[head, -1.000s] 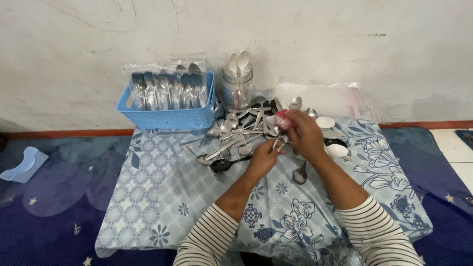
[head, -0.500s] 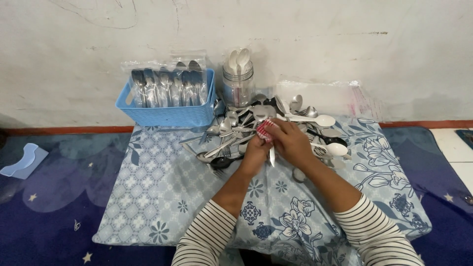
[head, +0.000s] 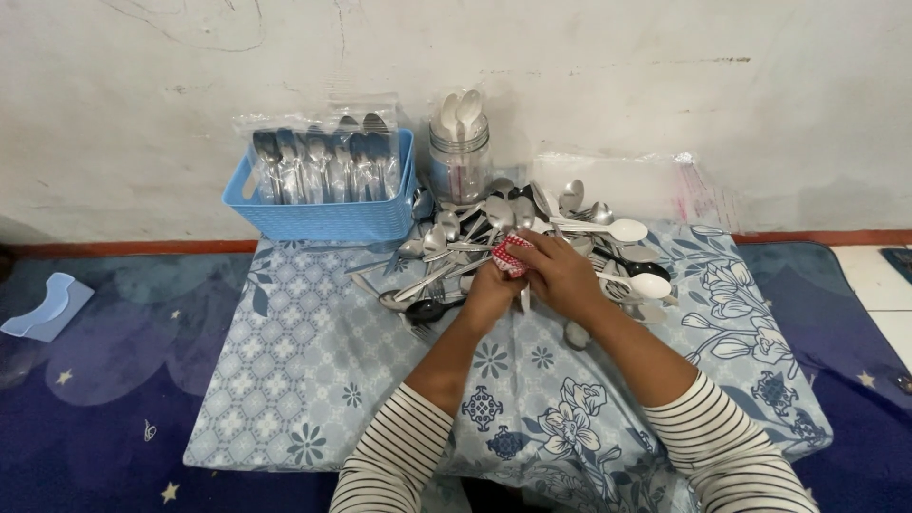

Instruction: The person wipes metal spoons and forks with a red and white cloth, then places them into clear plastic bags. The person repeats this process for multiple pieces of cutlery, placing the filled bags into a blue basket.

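Over the spoon pile [head: 494, 233], both hands' fingers [head: 546, 249] clamp a red-checked cloth [head: 511, 255].

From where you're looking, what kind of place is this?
Probably a home floor workspace: a patterned cloth on a blue star-print mat by a scuffed white wall, with loose spoons and a blue basket.

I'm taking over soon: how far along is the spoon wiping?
Done: bagged spoons stand in the blue plastic basket. In hand: both hands rub one metal spoon with a red-and-white checked cloth. Left: a loose pile of metal spoons on the floral cloth.
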